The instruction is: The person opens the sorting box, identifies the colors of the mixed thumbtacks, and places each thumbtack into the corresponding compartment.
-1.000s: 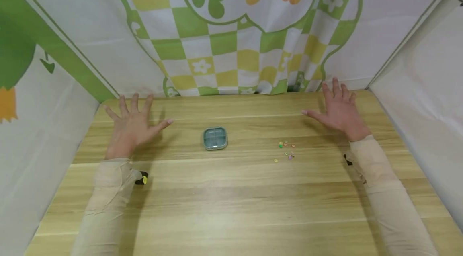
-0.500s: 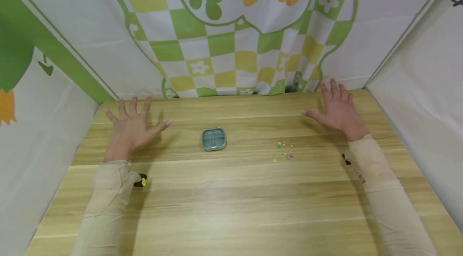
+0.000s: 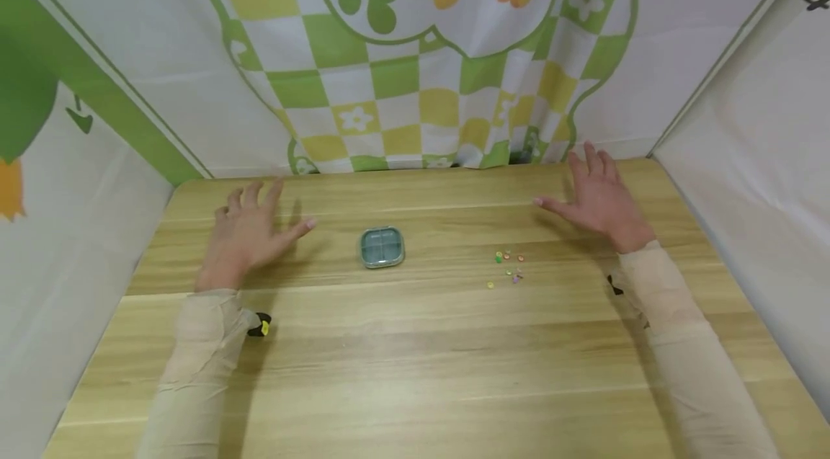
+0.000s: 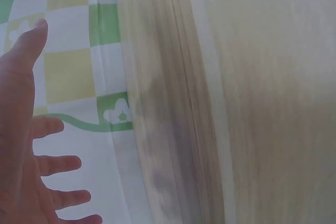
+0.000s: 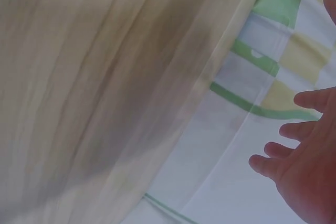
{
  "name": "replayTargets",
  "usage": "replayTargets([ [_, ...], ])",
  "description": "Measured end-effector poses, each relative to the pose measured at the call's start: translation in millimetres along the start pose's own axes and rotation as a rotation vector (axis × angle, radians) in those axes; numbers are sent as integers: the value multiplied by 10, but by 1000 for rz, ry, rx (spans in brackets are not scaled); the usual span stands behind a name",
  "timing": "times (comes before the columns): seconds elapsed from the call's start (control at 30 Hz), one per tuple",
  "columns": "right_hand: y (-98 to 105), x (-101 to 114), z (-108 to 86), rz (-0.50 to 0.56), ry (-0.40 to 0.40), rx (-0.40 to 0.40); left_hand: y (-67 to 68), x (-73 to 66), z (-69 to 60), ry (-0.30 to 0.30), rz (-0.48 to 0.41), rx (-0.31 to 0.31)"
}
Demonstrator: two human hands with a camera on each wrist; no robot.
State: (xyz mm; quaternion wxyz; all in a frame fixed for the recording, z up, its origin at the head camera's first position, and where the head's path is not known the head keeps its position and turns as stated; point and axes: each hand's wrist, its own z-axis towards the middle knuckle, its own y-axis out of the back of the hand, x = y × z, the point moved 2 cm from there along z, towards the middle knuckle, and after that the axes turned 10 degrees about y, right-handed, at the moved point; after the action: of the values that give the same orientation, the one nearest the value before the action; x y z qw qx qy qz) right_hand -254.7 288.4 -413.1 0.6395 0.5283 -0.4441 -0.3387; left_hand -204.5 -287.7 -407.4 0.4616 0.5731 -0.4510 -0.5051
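My left hand (image 3: 245,234) hovers over the far left part of the table, fingers spread and holding nothing. The right hand (image 3: 604,198) is likewise spread and bare, near the table's far right edge. Between them lies a small grey-green box (image 3: 382,247) with a clear look and inner dividers; whether a lid covers it I cannot tell. Closer to the right hand, several tiny coloured pieces like small beads or buttons (image 3: 508,256) lie scattered on the wood. Each wrist view shows only its own hand, the left (image 4: 26,129) and the right (image 5: 310,156), with nothing in the fingers.
A wood-grain table (image 3: 402,372) fills the lower view. Along its far edge hangs a green, yellow and white checked curtain (image 3: 398,77). White cloth walls (image 3: 765,127) stand at both sides. Small dark objects (image 3: 259,324) show beside the wrists.
My left hand has shifted slightly right and its fingers are bent a little more. The right hand has moved slightly left. The box and the small pieces lie as before.
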Motion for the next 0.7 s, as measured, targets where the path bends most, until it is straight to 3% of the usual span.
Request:
replayTargets([
  [0.2, -65, 122, 41, 47, 32, 12, -34, -132, -40, -60, -28, 49],
  [0.37, -121, 296, 68, 75, 107, -4, -129, -304, -59, -129, -70, 96],
  [0.57, -153, 640, 142, 97, 212, 15, -300, -487, -99, -190, -262, 154],
  [0.7, -177, 940, 210, 130, 277, 54, -389, -577, -136, -176, -347, 132],
])
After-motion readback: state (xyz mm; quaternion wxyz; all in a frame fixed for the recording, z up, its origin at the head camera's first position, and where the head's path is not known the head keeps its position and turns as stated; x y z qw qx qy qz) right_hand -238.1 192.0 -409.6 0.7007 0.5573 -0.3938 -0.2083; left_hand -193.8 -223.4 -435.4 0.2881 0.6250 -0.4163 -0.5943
